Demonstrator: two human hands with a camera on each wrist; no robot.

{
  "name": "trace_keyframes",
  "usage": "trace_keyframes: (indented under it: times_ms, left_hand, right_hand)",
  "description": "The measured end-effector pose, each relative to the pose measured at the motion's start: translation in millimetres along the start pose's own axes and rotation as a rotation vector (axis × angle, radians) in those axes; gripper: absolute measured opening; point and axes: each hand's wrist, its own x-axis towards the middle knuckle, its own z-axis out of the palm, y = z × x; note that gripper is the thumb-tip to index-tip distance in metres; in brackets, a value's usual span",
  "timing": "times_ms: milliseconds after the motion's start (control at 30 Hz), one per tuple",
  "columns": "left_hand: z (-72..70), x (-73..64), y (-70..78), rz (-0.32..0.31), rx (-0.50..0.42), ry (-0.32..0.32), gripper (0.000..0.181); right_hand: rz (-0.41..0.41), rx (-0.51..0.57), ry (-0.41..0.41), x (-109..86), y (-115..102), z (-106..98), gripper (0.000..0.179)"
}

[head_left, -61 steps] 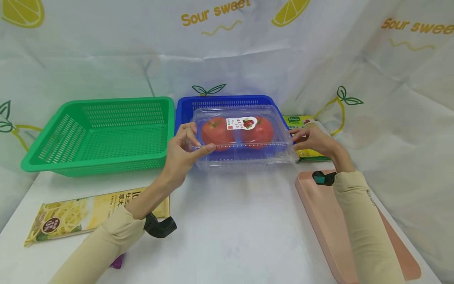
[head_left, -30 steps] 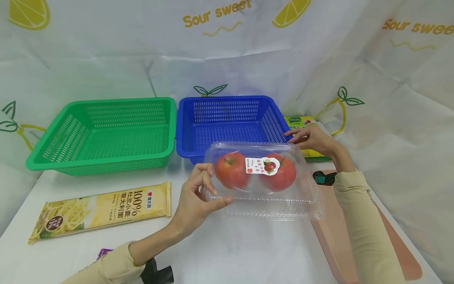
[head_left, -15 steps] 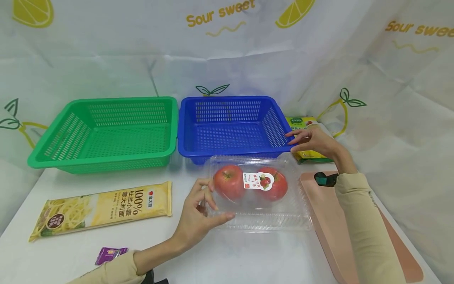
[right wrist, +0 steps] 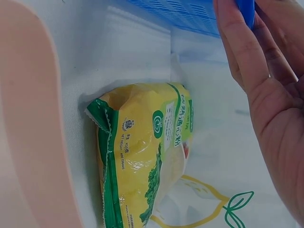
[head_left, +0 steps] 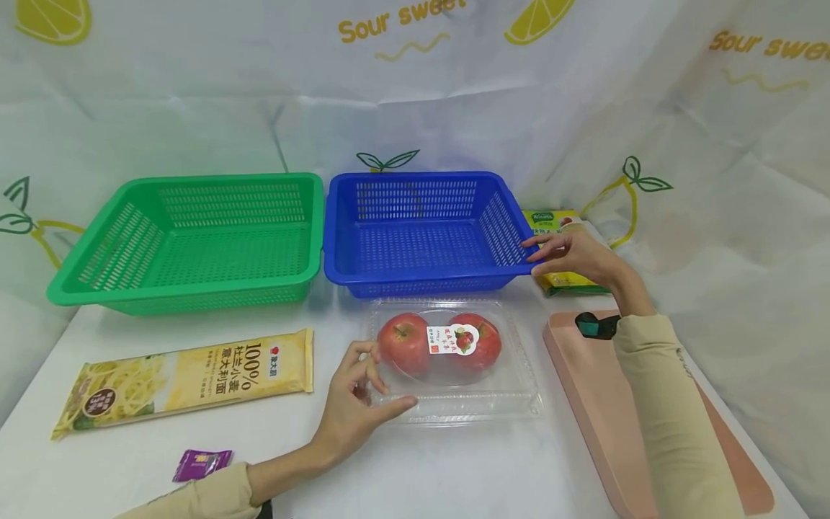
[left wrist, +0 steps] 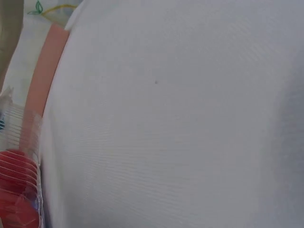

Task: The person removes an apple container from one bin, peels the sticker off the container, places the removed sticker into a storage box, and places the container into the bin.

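Clearing the blue plastic basket (head_left: 421, 279), the transparent plastic apple box (head_left: 450, 369) now sits on the white tabletop (head_left: 467, 476) — left hand (head_left: 350, 405) gripping its end, right hand (head_left: 580, 257) pinching the basket's rim — unloading seemingly nearly done.

Tabletop (head_left: 454, 468) count: one green basket (head_left: 233, 249), one blue basket (head_left: 418, 249), total two; one clear container (head_left: 454, 396); two apples (head_left: 403, 344) inside it; one pasta packet (head_left: 188, 382); one yellow-green packet (right wrist: 137, 147); one purple sachet (head_left: 202, 465); one pink tray (head_left: 599, 389); one left hand (head_left: 353, 404), one right hand (head_left: 577, 254).
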Motion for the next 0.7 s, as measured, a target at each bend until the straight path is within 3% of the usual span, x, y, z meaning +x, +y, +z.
trace_keyframes:
  times_ms: [233, 400, 533, 700]
  left_hand:
    - [-6.7, -7.0, -5.5, 0.030, 0.120, -0.049, 0.038]
    - [-29.1, -7.4, -3.1, 0.010, 0.179, -0.235, 0.030]
    - [-50.0, -5.9, -2.2, -0.028, 0.148, -0.355, 0.044]
    - [-57.8, -2.9, -3.8, -0.014, 0.041, -0.353, 0.049]
  right_hand:
    - [0.011, 0.012, 0.004, 0.3, -0.5, -0.3, 0.021]
    - [-0.007, 0.016, 0.005, 1.6, 0.5, 0.6, 0.021]
    - [-0.009, 0.009, 0.005, 1.3, 0.6, 0.6, 0.021]
    - [-0.015, 0.006, 0.007, 0.6, 1.9, 0.2, 0.021]
